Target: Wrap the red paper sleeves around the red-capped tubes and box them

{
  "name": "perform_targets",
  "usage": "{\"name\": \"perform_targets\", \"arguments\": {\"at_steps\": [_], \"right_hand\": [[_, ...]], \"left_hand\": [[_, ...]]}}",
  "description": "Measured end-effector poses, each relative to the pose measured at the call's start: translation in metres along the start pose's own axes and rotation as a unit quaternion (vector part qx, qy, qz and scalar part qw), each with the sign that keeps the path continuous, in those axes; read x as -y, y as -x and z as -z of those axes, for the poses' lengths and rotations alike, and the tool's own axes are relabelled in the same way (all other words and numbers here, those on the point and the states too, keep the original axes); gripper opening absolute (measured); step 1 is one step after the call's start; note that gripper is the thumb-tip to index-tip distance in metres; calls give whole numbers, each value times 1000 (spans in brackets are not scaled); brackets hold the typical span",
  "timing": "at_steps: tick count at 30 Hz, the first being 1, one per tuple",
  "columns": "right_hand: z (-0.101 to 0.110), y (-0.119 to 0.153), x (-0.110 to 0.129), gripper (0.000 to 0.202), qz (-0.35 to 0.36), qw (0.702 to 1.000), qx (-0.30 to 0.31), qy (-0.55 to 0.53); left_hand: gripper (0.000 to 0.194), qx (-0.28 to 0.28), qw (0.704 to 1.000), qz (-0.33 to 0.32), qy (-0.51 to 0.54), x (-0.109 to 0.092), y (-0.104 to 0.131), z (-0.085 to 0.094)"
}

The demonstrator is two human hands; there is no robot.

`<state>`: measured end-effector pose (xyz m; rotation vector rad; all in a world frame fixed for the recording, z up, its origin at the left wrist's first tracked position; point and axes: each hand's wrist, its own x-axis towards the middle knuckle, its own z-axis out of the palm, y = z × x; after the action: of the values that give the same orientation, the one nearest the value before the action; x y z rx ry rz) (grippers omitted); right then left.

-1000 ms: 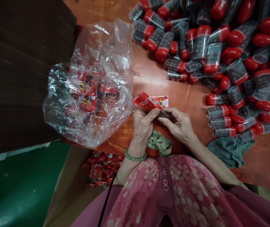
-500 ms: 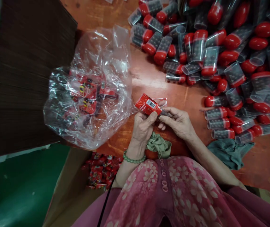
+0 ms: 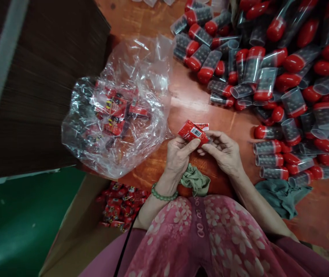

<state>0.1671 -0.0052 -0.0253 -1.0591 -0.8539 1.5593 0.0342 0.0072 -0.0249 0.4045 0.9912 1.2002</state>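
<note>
The red packet point(image 3: 192, 130) shows a barcode point(image 3: 196, 132) and white lettering point(image 3: 186, 135) too small to read.

Dim room — pale glare on tabletop point(image 3: 185, 103)

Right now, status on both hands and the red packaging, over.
Left hand grips red barcoded packaging. Right hand at its lower-right end, grip unclear. Crumpled green cloth just below, clear of packaging.

A red printed packet point(image 3: 186, 131), its white barcode patch point(image 3: 196, 132) turned upward, is held aslant between the left hand point(image 3: 180, 154) and the right hand point(image 3: 223, 152); its lower right end, partly covered, cannot be clearly made out.
</note>
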Motion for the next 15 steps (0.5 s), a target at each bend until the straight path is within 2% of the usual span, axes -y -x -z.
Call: {"name": "perform_targets", "arguments": {"at_steps": [8, 12, 15], "right_hand": [[3, 0, 0, 27, 14, 1000, 7, 19], [6, 4, 2, 28, 11, 999, -16, 49], [8, 7, 3, 30, 13, 997, -35, 61]], "left_hand": [[37, 49, 998, 15, 26, -3, 3, -5], [36, 69, 995, 52, 49, 3, 11, -11], [33, 62, 996, 45, 37, 5, 18, -15]]}}
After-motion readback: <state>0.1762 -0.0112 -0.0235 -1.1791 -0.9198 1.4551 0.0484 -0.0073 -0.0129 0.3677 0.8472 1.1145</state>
